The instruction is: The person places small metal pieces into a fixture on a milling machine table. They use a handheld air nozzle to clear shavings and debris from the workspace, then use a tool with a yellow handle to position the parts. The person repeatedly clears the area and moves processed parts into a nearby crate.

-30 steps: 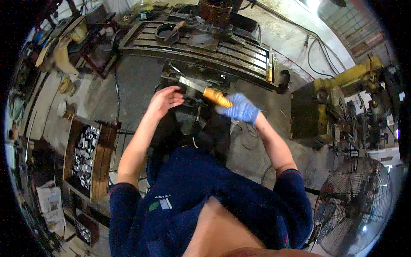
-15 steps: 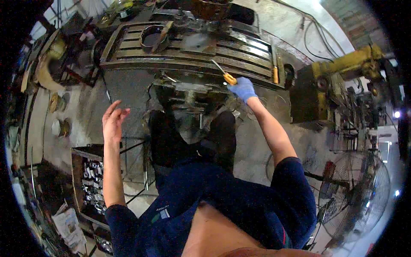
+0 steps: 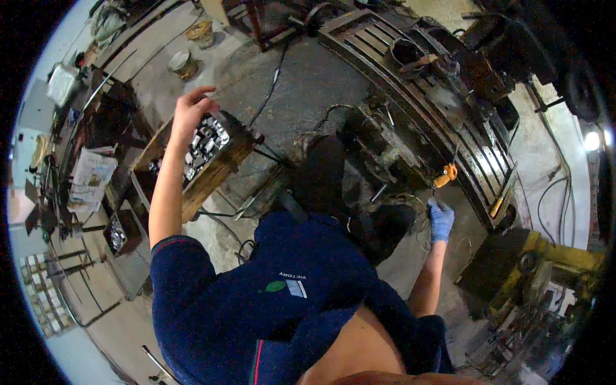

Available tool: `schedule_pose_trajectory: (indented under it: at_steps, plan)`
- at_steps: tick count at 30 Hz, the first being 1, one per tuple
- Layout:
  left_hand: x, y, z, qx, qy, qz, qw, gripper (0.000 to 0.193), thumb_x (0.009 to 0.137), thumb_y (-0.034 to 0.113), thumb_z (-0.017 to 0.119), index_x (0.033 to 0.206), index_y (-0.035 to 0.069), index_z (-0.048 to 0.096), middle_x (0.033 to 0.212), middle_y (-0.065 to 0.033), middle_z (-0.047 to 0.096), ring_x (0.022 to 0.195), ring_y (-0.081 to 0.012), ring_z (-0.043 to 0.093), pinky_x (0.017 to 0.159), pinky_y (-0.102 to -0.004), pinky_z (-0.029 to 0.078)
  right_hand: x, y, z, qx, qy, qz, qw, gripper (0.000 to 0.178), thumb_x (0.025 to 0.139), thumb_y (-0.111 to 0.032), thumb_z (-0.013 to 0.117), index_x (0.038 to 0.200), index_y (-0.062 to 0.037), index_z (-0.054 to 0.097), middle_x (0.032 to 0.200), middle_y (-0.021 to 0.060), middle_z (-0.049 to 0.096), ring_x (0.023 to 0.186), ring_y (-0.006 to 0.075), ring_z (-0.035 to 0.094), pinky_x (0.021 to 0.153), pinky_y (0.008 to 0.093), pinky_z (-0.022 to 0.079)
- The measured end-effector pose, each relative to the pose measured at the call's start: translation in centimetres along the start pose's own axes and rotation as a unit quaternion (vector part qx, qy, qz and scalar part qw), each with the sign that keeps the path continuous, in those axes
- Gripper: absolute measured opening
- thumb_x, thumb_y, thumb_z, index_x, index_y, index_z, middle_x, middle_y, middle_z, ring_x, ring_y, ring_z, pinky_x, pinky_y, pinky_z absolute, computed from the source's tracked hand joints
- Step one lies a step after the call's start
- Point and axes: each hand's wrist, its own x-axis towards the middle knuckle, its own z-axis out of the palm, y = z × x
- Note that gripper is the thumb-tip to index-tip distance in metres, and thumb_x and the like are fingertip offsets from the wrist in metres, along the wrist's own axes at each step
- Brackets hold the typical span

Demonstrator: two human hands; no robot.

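Note:
My bare left hand point(image 3: 192, 109) is raised at the far end of a wooden box point(image 3: 212, 176) full of small shiny metal parts point(image 3: 206, 146). Its fingers are apart and bent a little, with nothing seen in them. On my right, the blue-gloved right hand point(image 3: 441, 218) is just short of an orange-handled tool point(image 3: 444, 176) with a thin shaft. That tool rests at the near edge of the slotted machine table point(image 3: 449, 122), with a gap between its handle and my fingertips. The glove's fingers look stretched out.
A round metal ring-like part point(image 3: 405, 52) stands on the machine table, and a yellow-handled tool point(image 3: 496, 205) lies at its right end. Two buckets point(image 3: 183, 65) stand on the floor at the far left. A yellow machine point(image 3: 545, 256) is at right.
My view has swung left. My right hand has let go of the orange-handled tool and drawn back from it. My left hand now appears over the box of metal parts.

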Motion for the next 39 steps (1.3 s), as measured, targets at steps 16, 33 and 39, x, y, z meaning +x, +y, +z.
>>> schedule_pose_trajectory:
  at_steps: [16, 33, 39]
  plan:
    - [1.5, -13.4, -3.1, 0.563, 0.012, -0.135, 0.815, 0.033, 0.074, 0.033, 0.058, 0.093, 0.006, 0.058, 0.098, -0.0172, 0.060, 0.094, -0.0321, 0.057, 0.076, -0.0429, 0.046, -5.3, -4.0, 0.9, -0.003, -0.014, -0.043, 0.999, 0.036, 0.072, -0.017, 0.069, 0.095, 0.0098, 0.060, 0.078, 0.0097, 0.063, 0.067, 0.0122, 0.057, 0.062, 0.0245, 0.047]
    - [3.5, -5.1, -3.9, -0.392, 0.081, -0.071, 0.914, 0.023, 0.083, 0.018, 0.054, 0.101, 0.004, 0.057, 0.094, -0.0052, 0.059, 0.088, -0.0183, 0.056, 0.080, -0.0345, 0.044, -9.4, -4.9, -0.1, -0.071, -0.019, -0.044, 0.996, 0.038, 0.072, -0.026, 0.066, 0.095, 0.0037, 0.062, 0.088, 0.0151, 0.065, 0.078, 0.0181, 0.062, 0.071, 0.0293, 0.047]
    - [2.4, 6.4, 11.7, -0.464, -0.162, -0.001, 0.871, 0.017, 0.080, 0.016, 0.059, 0.093, 0.006, 0.059, 0.082, -0.0036, 0.059, 0.073, -0.0156, 0.057, 0.061, -0.0363, 0.051, -10.0, -5.0, 0.9, 0.063, -0.040, -0.017, 0.997, 0.036, 0.072, -0.021, 0.068, 0.096, 0.0050, 0.061, 0.085, 0.0116, 0.065, 0.074, 0.0137, 0.059, 0.068, 0.0258, 0.047]
